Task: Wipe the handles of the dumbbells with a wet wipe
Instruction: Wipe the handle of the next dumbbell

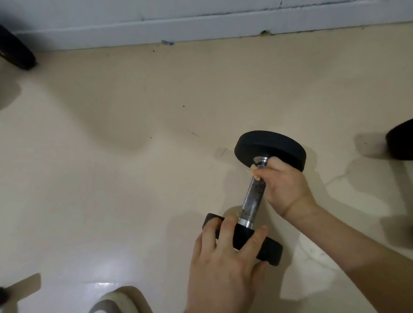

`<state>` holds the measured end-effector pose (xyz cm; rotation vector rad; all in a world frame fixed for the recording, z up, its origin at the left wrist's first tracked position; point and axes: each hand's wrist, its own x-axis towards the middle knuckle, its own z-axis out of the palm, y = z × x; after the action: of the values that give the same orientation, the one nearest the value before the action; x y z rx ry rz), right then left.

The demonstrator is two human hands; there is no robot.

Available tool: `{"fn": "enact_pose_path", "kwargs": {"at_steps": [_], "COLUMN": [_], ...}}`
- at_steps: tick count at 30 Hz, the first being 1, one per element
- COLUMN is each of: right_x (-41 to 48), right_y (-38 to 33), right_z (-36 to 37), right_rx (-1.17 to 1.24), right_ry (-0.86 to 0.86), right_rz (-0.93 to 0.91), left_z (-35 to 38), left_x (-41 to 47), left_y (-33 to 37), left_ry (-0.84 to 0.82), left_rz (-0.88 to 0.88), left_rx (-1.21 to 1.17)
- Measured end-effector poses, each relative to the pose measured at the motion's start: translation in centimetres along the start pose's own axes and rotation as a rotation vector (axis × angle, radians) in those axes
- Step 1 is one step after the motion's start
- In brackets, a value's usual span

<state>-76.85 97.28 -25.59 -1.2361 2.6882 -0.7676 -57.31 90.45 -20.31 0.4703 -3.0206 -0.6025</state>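
Observation:
A dumbbell (pixel 269 147) with black round heads and a knurled metal handle (pixel 253 197) lies on the cream floor, right of centre. My left hand (pixel 224 256) grips its near head, fingers curled over the top edge. My right hand (pixel 285 186) is wrapped round the far end of the handle, pressing a small crumpled wipe (pixel 254 170) against the metal. Only a pale corner of the wipe shows past my fingers.
A second black dumbbell head (pixel 405 141) lies at the right edge. A black chair base leg (pixel 8 43) reaches in at the top left. A grey skirting board (pixel 196 28) runs along the far wall. A shoe tip (pixel 114 307) sits at the bottom.

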Motion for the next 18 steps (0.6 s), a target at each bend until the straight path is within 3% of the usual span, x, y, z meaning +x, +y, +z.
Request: {"fn": "enact_pose_path", "kwargs": {"at_steps": [4,5,9,11,14,18], "right_x": [-3.8,-3.1,0.1,-2.0,-3.6,-0.3], "right_y": [-1.3,-0.8,0.1,-0.5,-0.9,0.3], "right_z": [-0.9,-1.1,0.0,0.8,-0.8,-1.3], "right_rx": [0.052,0.029,0.004,-0.004,0.012,-0.036], "right_ry": [-0.309,-0.31,-0.006,-0.097,-0.337,-0.108], "right_rz": [-0.161,-0.177,0.028,0.094,-0.149,-0.003], "left_z": [0.1,0.1,0.3,0.3,0.1,0.1], "left_x": [0.1,0.2,0.5,0.8,1.2,1.0], "left_y": [-0.4,-0.5,-0.9,-1.7,-2.4,-2.2], "left_ry": [0.064,0.08,0.124,0.108,0.068,0.041], "left_rz": [0.039,0.048,0.123,0.144,0.107,0.135], "left_rx": [-0.061,-0.066,-0.094,-0.162,-0.247,-0.258]}}
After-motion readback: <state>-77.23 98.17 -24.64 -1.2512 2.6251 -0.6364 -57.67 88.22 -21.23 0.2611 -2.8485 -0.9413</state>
